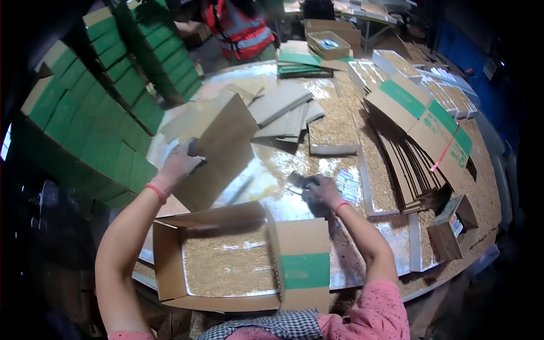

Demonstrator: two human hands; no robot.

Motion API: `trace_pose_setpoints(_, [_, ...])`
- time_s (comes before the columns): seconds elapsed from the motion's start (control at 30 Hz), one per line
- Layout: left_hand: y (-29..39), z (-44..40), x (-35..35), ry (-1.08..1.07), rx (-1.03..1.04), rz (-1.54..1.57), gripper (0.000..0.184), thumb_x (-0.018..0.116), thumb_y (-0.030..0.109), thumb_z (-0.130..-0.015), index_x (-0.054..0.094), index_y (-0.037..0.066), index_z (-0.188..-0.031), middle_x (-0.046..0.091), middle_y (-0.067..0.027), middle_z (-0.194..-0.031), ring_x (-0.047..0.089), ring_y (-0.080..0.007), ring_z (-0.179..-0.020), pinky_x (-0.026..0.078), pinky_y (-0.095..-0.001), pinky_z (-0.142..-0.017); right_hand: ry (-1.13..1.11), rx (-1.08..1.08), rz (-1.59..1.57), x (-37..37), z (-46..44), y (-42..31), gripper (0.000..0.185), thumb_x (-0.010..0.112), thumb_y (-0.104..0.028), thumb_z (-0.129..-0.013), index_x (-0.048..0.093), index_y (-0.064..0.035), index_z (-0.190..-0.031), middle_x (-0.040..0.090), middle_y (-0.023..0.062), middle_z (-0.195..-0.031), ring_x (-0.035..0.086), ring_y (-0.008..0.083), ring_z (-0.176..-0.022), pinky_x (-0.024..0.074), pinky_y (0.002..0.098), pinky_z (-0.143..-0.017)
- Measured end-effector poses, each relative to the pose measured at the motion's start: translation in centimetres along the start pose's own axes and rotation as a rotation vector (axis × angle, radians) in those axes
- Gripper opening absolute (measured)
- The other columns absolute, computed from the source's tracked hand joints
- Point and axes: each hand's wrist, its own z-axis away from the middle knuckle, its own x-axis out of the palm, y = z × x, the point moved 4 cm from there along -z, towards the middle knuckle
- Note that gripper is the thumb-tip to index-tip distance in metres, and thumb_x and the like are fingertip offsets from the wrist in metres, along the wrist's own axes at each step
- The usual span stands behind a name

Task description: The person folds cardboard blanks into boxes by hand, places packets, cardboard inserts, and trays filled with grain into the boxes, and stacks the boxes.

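Note:
My left hand (180, 164), gloved with dark fingertips, is closed on a plain brown cardboard box (226, 156), tilted over the table. Part of that box is blurred. My right hand (322, 190), in a dark-fingered glove, is closed low over the tabletop. A small dark object (296, 179) shows at its fingertips, too blurred to name. Just right of it lie printed labels (347, 186). Closest to my body stands an open carton (303, 269) with a green band on its flap. Inside it, a white-edged tray (226, 263) holds a tan, crumbly material.
Green cartons (85, 124) are stacked high at left. Flattened cartons (419, 136) lean at right, near a small open box (453, 226). Grey boards (283, 107) lie mid-table. White trays (445, 96) sit behind. A person in a red vest (241, 34) stands across the table.

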Motion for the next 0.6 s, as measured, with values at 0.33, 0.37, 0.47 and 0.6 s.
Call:
trace_pose_setpoints(0.33, [0.0, 2.2, -1.2, 0.195, 0.256, -0.156, 0.035, 0.04, 0.024, -0.097, 0.058, 0.002, -0.116, 0.054, -0.0229, -0.125, 0.051, -0.0358, -0.114, 0.041, -0.0405, -0.096, 0.116, -1.275, 0.374, -3.0, 16.1, -31.4, 0.022, 0.057, -0.018, -0.086, 0.064, -0.0192, -0.107, 0.062, 0.0066, -0.105, 0.059, 0.026, -0.098, 0.0452, 0.0423, -0.086])
trace_pose_setpoints(0.37, [0.0, 2.7, -1.9, 0.198, 0.239, -0.146, 0.035, 0.04, 0.024, -0.097, 0.058, 0.002, -0.116, 0.054, -0.0229, -0.125, 0.051, -0.0358, -0.114, 0.041, -0.0405, -0.096, -0.027, -1.351, 0.604, 1.5, 17.2, -29.2, 0.025, 0.056, -0.026, -0.087, 0.063, -0.0175, -0.11, 0.062, 0.0097, -0.109, 0.058, 0.0256, -0.106, 0.041, 0.0472, -0.095])
trace_pose_setpoints(0.47, [0.3, 4.3, -5.9, 0.399, 0.122, 0.008, 0.032, 0.044, 0.024, -0.096, 0.06, 0.004, -0.113, 0.059, -0.0237, -0.115, 0.056, -0.0368, -0.106, 0.043, -0.0406, -0.092, -0.487, -1.016, 0.447, 1.9, 16.7, -28.6, 0.033, 0.061, -0.029, -0.086, 0.06, -0.0144, -0.116, 0.058, 0.0138, -0.122, 0.055, 0.026, -0.113, 0.0407, 0.0427, -0.1])
trace_pose_setpoints(0.6, [1.9, 9.5, -10.6, 0.607, 0.281, 0.112, 0.029, 0.045, 0.019, -0.095, 0.06, 0.003, -0.113, 0.063, -0.0227, -0.103, 0.06, -0.0386, -0.097, 0.048, -0.0406, -0.084, 0.301, -0.793, -0.201, -8.2, 12.4, -34.0, 0.047, 0.066, -0.018, -0.084, 0.05, -0.002, -0.126, 0.052, 0.0166, -0.129, 0.053, 0.0266, -0.117, 0.0412, 0.0345, -0.101])
